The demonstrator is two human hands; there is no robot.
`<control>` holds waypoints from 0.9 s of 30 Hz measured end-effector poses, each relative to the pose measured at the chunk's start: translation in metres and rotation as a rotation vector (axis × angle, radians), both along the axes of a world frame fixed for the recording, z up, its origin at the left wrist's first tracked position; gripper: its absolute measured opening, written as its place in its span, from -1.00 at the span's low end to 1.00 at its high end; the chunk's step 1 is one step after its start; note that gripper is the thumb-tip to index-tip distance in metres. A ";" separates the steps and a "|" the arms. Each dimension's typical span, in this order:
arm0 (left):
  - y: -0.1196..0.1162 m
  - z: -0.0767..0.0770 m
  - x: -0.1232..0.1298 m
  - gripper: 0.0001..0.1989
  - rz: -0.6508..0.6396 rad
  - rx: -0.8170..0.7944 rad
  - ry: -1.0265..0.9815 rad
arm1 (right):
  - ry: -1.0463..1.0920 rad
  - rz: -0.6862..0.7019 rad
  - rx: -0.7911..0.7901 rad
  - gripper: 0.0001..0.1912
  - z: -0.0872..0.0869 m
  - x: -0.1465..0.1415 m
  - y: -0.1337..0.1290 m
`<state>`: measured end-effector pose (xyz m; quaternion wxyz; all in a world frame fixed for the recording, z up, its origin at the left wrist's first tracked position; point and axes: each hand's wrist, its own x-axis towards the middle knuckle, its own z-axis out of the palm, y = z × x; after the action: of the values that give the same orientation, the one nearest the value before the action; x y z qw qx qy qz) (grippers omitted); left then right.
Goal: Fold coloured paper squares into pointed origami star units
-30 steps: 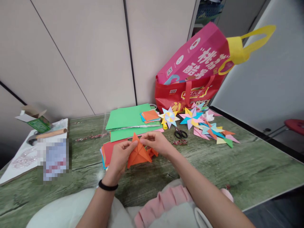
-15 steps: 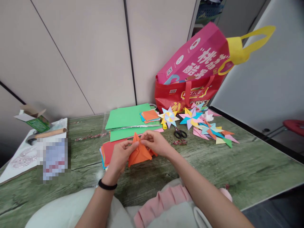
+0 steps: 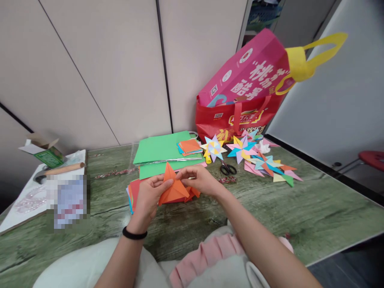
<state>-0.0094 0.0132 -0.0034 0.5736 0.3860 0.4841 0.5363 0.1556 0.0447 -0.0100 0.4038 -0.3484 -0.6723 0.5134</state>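
A piece of folded orange paper point(image 3: 173, 191), creased to a point at its top, is held up above the table between my two hands. My left hand point(image 3: 152, 193) pinches its left side, thumb lying across the front. With closed fingertips my right hand point(image 3: 196, 180) grips its right edge near the middle. Just below the right fingers another orange folded piece point(image 3: 193, 193) shows, partly covered. Behind and under the left hand lies a stack of coloured paper point(image 3: 134, 192), red on top.
Green paper packs point(image 3: 162, 148) lie at the back with small orange squares point(image 3: 190, 146) on them. Right of these are scissors point(image 3: 228, 169), paper stars point(image 3: 241, 149) and loose folded pieces point(image 3: 282, 172). Bags point(image 3: 237, 116) stand behind. A green box point(image 3: 48, 154) stands left.
The orange paper has tilted and shifted slightly left and up, showing a flatter, smoother face. Both hands keep hold of it, and the second orange piece shows more.
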 end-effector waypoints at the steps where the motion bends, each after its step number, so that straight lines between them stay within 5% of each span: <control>1: 0.000 0.000 0.000 -0.65 -0.001 0.004 0.004 | -0.009 -0.002 0.011 -0.83 0.000 0.000 0.000; 10: -0.001 0.001 0.001 -0.58 -0.001 0.055 0.152 | 0.023 0.004 -0.003 -0.80 0.001 0.000 -0.001; 27: -0.003 0.004 0.006 -0.60 -0.030 0.031 0.134 | 0.170 -0.034 -0.130 -0.62 -0.002 -0.005 0.000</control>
<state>-0.0030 0.0106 0.0007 0.5418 0.4373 0.5072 0.5079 0.1510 0.0450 -0.0122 0.4445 -0.3403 -0.5948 0.5769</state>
